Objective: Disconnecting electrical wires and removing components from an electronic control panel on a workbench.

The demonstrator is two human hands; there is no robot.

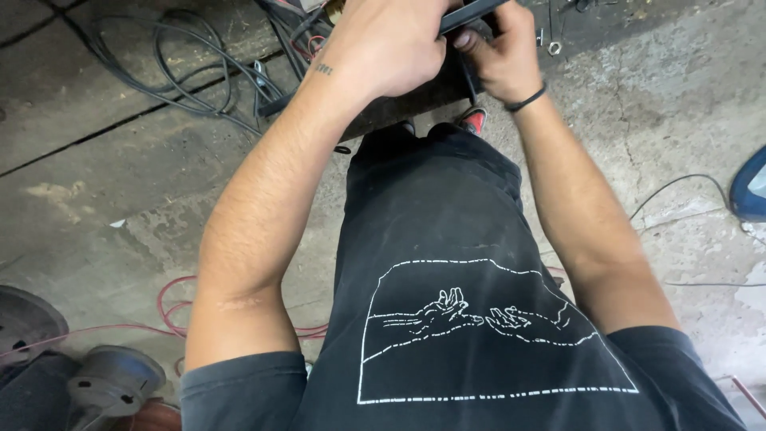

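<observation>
1. Dark metal bar (472,11) is the thing in hand: a flat, narrow, black strip that runs slantwise at the far edge of the view, rising toward the right until the frame cuts it off.
2. It looks dull and unpainted, with a thin paler line along its upper edge; its full length cannot be seen.
3. The left hand (387,44) is curled over the bar's left part, fingers folded down and knuckles toward the camera, grasping it from above.
4. The right hand (501,49) is closed around the bar's right part, thumb tip pressed near the left hand's fingers; a black band sits on its wrist.
5. Both hands nearly touch each other, just above a dark rusty block (415,100) that lies under them.
6. The bar sits far from the person's body, beyond a red shoe tip (474,120) and the black trousers.
7. Black cables (187,68) coil on the concrete floor (96,183) to the far left.
8. A red cable (171,307) loops on the near left, beside round grey metal discs (116,379).
9. A small metal nut (554,48) lies on the floor just right of the right hand.
</observation>
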